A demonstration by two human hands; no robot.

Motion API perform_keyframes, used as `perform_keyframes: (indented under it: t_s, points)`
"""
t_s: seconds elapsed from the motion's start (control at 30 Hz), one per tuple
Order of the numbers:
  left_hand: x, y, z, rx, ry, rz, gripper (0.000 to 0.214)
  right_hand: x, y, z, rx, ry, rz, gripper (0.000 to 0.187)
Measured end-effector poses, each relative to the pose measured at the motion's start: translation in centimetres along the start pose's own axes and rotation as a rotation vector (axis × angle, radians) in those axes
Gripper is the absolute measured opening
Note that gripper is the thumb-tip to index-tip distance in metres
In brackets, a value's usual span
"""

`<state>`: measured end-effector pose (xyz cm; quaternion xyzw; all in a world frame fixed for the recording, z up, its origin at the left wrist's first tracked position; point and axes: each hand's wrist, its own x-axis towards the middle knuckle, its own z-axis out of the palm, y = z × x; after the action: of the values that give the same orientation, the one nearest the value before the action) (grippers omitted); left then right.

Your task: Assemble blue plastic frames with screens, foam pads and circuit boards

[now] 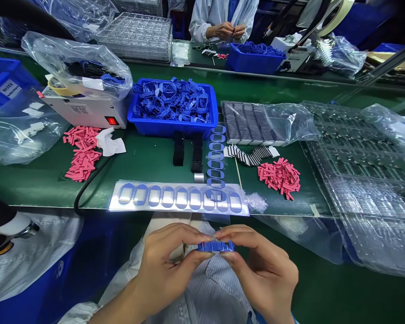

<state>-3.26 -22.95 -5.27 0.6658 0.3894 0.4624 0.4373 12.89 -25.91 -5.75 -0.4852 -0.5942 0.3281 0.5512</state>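
Note:
Between my two hands is a small blue plastic frame, seen edge-on above my lap. My left hand pinches its left end between thumb and fingers. At the other end, the thumb and fingers of my right hand close on it. A tiny bit of red shows near its left end. Just beyond my hands, a sheet of oval blue-rimmed stickers lies along the bench edge. A strip of similar oval pieces runs back from it.
A blue bin heaped with blue frames stands behind two black strip stacks. Pink strips lie in piles left and right. Clear trays overhang the right edge. A co-worker's hands work across the bench.

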Motion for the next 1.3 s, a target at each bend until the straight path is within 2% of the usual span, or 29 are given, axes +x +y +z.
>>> perform_keyframes:
  t_s: [0.13, 0.2, 0.33, 0.4, 0.5, 0.57, 0.63, 0.7, 0.8, 0.9, 1.0, 1.07, 1.13, 1.2, 1.3]
  points:
    - [-0.4, -0.1, 0.3, -0.069, 0.086, -0.226, 0.006, 0.1, -0.1, -0.1, 0.06, -0.014, 0.064, 0.021]
    - [-0.6, -0.2, 0.2, -0.092, 0.118, -0.252, 0.005, 0.3, -0.1, -0.2, 0.081, -0.026, 0.092, 0.022]
    - [-0.7, -0.5, -0.2, -0.157, 0.085, -0.251, 0.004, 0.9, -0.2, -0.4, 0.098, -0.072, 0.135, 0.016]
    - [-0.8, -0.7, -0.1, -0.161, 0.132, -0.28, 0.004, 1.0, -0.1, 0.0, 0.047, -0.069, 0.135, 0.014]
    - [-1.0, -0.9, 0.7, -0.191, 0.265, -0.337, 0.007, 0.6, 0.3, 1.1, -0.131, 0.017, 0.054, 0.018]
    - [-1.0, -0.8, 1.4, -0.229, 0.285, -0.332, 0.008, 0.2, 0.5, 1.9, -0.223, 0.117, -0.009, 0.026]
    - [-1.0, -0.7, 1.9, -0.253, 0.262, -0.276, 0.006, -0.2, 0.5, 2.2, -0.217, 0.196, -0.014, 0.026]
    - [-0.8, -0.6, 2.0, -0.254, 0.227, -0.179, 0.004, -0.2, 0.3, 1.9, -0.143, 0.207, 0.017, 0.021]
    - [-0.5, -0.5, 1.4, -0.234, 0.173, -0.079, 0.006, 0.2, 0.0, 0.5, -0.056, 0.072, 0.037, 0.015]
    - [-0.1, -0.5, 0.3, -0.228, 0.055, -0.18, 0.007, 0.7, 0.1, -1.3, -0.048, -0.046, -0.012, 0.021]
    - [0.3, -0.7, -0.5, -0.345, -0.12, -0.37, 0.008, 0.7, 0.6, -2.4, -0.081, -0.091, -0.153, 0.035]
    - [0.6, -0.7, -0.6, -0.425, -0.168, -0.436, 0.01, 0.3, 0.9, -2.6, -0.097, -0.102, -0.192, 0.042]
    - [0.7, -0.7, -0.4, -0.376, -0.113, -0.404, 0.019, -0.1, 1.2, -2.4, -0.049, -0.053, -0.092, 0.051]
    - [0.5, -0.7, 0.1, -0.216, -0.018, -0.259, 0.033, -0.5, 1.4, -2.0, 0.066, 0.01, 0.074, 0.053]
    - [0.0, -0.7, 1.4, -0.025, 0.055, -0.019, 0.048, -0.9, 1.7, -1.6, 0.213, 0.081, 0.228, 0.031]
